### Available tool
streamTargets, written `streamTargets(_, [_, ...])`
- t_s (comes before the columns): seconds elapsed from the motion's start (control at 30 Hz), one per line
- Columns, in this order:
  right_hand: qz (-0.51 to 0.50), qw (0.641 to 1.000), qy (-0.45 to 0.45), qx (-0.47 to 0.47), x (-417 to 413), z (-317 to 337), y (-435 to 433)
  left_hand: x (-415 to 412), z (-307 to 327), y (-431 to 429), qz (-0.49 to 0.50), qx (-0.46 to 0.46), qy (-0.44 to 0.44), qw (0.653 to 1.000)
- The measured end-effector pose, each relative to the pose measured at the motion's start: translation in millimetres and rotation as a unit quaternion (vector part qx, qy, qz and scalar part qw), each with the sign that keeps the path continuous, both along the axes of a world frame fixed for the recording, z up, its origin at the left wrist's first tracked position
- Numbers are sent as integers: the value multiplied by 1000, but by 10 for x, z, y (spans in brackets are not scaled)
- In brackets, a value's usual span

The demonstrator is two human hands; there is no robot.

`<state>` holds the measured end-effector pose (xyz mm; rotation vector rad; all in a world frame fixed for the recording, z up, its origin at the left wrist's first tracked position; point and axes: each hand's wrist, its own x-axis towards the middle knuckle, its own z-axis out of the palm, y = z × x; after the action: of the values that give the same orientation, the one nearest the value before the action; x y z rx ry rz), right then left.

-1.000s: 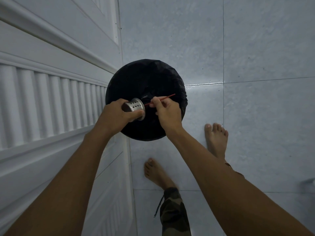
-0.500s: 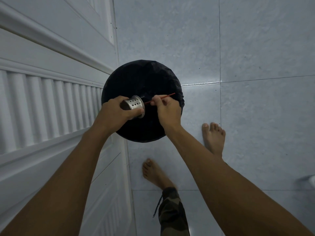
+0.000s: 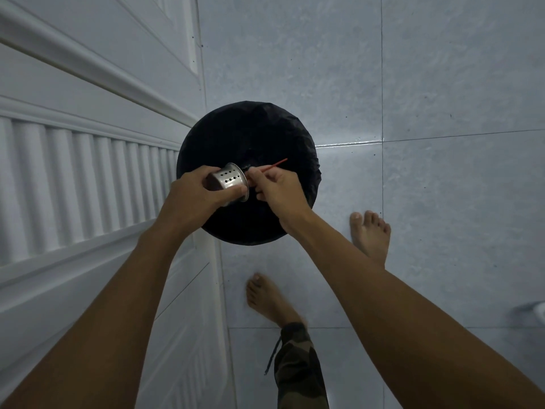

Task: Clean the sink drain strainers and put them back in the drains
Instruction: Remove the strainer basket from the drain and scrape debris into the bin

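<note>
A steel cup-shaped drain strainer (image 3: 228,180) with rows of small holes lies on its side in my left hand (image 3: 194,199), which grips it around the body, its open rim facing right. My right hand (image 3: 277,187) pinches a thin red stick (image 3: 274,166) whose near end points into the strainer's mouth. Both hands hover over a round bin lined with a black bag (image 3: 265,134). The inside of the strainer is hidden from me.
White panelled and louvred cabinet doors (image 3: 88,178) run along the left. The floor is pale grey tile (image 3: 427,84). My two bare feet (image 3: 370,234) stand just below and right of the bin. A white object (image 3: 535,311) pokes in at the right edge.
The strainer has turned slightly in my left hand, showing more of its holed side. My right hand has pushed the stick closer into the rim. Both hands stay over the bin.
</note>
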<state>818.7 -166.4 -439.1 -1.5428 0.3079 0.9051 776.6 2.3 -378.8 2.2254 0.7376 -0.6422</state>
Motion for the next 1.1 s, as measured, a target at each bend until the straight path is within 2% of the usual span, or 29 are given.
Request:
streamTargets(0.1, [-13, 998, -21, -55, 55, -38, -42, -29, 19, -6, -2, -10, -10, 1000])
streamTargets(0.17, [-34, 999, -19, -7, 108, -10, -29, -47, 20, 1, -4, -7, -15, 1000])
streamTargets(0.23, [-33, 998, 23, 52, 142, 31, 7, -42, 31, 8, -6, -2, -23, 1000])
streamTargets(0.3, [-3, 996, 58, 74, 165, 12, -31, -26, 53, 29, 1, -2, -33, 999])
streamTargets(0.4, [84, 995, 33, 28, 194, -42, -178, -25, 78, 82, 6, -15, -31, 999])
streamTargets(0.5, [63, 997, -37, -33, 209, -62, -206, -34, 85, 46, -5, -28, -9, 1000])
streamTargets(0.57, [32, 999, -32, -3, 211, -35, -177, -26, 69, -3, -2, -37, -1, 999])
streamTargets(0.63, [6, 998, 15, 61, 192, -5, -183, -3, 54, -24, 12, -53, 8, 998])
streamTargets(0.7, [15, 996, 37, 77, 154, -15, -229, 18, 53, -6, 38, -74, 17, 996])
streamTargets(0.8, [83, 996, -32, -27, 118, -72, -256, 9, 41, 32, 49, -69, 41, 996])
streamTargets(0.9, [40, 990, -91, -101, 149, -59, -197, -48, 6, 22, 86, -82, 88, 989])
streamTargets(1.0, [49, 993, -95, -58, 153, -14, -147, -71, -15, -8, 140, -103, 105, 979])
streamTargets(1.1, [97, 994, -45, -9, 96, -58, -117, -16, 9, -35, 179, -146, 111, 967])
